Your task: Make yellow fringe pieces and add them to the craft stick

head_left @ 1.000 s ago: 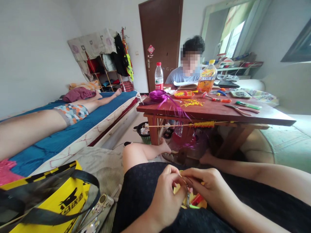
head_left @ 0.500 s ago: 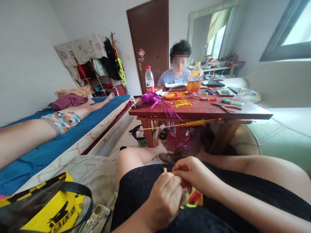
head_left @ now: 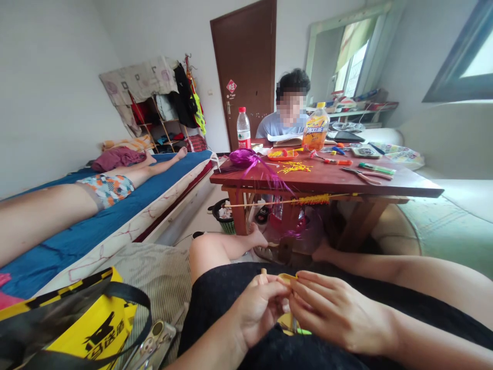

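Observation:
Both hands meet over my lap on the dark shorts. My left hand (head_left: 256,308) is closed, pinching a thin tan stick (head_left: 263,274) whose tip pokes up above the fingers. My right hand (head_left: 331,311) is closed too, its fingertips pressed on a small yellow strip (head_left: 288,277) at the stick. Under the hands lie more yellow and green bits (head_left: 295,328), partly hidden.
A red wooden table (head_left: 385,182) ahead holds two bottles, pliers, purple ribbon and yellow strips; a long stick wrapped in yellow (head_left: 314,199) lies along its front. Another person sits behind it; someone lies on the blue bed (head_left: 127,203). A yellow bag (head_left: 88,324) and phone sit at my left.
The view has shifted slightly. My hands have turned the stick and the yellow strip now shows at the fingertips; my right hand sits lower and flatter than before.

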`<state>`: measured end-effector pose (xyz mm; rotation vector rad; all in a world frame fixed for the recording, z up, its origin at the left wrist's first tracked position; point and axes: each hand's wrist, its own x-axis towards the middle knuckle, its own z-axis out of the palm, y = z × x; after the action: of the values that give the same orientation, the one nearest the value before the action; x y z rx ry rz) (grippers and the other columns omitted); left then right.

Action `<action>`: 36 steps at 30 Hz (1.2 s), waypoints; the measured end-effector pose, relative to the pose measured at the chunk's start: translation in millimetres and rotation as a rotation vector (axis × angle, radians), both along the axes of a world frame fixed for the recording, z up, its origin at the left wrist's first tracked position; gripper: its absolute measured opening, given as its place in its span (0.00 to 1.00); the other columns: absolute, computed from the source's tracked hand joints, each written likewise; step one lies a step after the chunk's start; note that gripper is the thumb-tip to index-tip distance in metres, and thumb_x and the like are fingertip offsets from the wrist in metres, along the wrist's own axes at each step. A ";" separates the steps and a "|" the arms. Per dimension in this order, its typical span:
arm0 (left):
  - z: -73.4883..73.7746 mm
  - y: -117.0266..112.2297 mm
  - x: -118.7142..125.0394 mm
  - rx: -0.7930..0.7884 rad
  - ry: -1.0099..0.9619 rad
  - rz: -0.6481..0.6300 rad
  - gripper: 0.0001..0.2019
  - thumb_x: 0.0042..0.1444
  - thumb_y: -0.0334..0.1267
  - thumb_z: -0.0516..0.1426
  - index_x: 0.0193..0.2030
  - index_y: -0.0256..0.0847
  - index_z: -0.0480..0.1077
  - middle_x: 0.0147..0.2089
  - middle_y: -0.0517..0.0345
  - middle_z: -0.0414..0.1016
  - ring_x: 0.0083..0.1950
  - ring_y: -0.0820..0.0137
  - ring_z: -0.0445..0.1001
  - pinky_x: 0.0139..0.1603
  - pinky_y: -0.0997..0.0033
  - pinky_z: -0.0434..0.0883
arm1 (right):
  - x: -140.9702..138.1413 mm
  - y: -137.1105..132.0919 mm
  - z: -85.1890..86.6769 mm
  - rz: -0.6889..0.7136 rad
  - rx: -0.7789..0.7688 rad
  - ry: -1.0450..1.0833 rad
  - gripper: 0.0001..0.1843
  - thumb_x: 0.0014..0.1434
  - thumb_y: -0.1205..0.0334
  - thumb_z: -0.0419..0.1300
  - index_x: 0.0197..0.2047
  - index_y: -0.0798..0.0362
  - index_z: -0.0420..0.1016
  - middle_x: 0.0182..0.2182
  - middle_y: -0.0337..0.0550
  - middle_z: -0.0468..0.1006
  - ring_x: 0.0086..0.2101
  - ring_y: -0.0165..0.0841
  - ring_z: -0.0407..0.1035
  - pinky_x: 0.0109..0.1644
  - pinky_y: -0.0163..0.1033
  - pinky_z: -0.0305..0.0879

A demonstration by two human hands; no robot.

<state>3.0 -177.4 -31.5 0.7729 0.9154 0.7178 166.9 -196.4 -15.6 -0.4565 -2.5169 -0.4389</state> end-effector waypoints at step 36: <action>-1.1 -19.3 -9.4 1.764 0.783 0.159 0.08 0.52 0.24 0.50 0.32 0.36 0.68 0.34 0.53 0.65 0.37 0.69 0.63 0.40 0.70 0.66 | -24.3 7.2 9.2 -0.290 -1.467 0.803 0.10 0.52 0.58 0.54 0.25 0.55 0.68 0.15 0.33 0.67 0.15 0.25 0.62 0.18 0.28 0.57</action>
<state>-6.4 -196.7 -32.6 2.6883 0.8461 1.3683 142.6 -189.2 -6.4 -1.1859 -1.5468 1.3373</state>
